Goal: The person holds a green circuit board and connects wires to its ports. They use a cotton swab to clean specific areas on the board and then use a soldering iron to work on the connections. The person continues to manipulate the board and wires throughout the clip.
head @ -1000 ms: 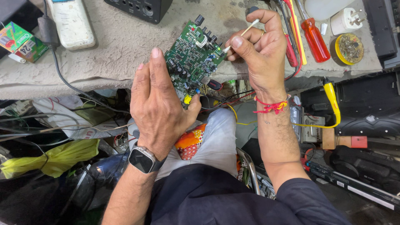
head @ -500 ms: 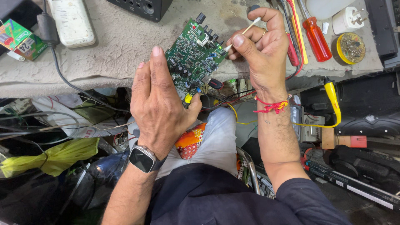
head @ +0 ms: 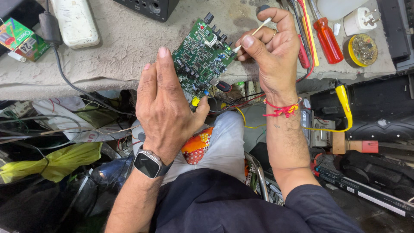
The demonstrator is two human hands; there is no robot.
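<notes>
Cluttered bench [head: 129, 47]: circuit board [head: 200, 56] in left hand [head: 166, 108]; right hand [head: 274, 54] swab [head: 254, 32] touching edge.

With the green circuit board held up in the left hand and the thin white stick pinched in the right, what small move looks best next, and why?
Probably a short stroke of the cotton swab along the circuit board edge. Its tip already sits at the board's right edge, beside the row of black knobs. The right hand pinches the swab between thumb and forefinger, and the left hand holds the board tilted up from below.
</notes>
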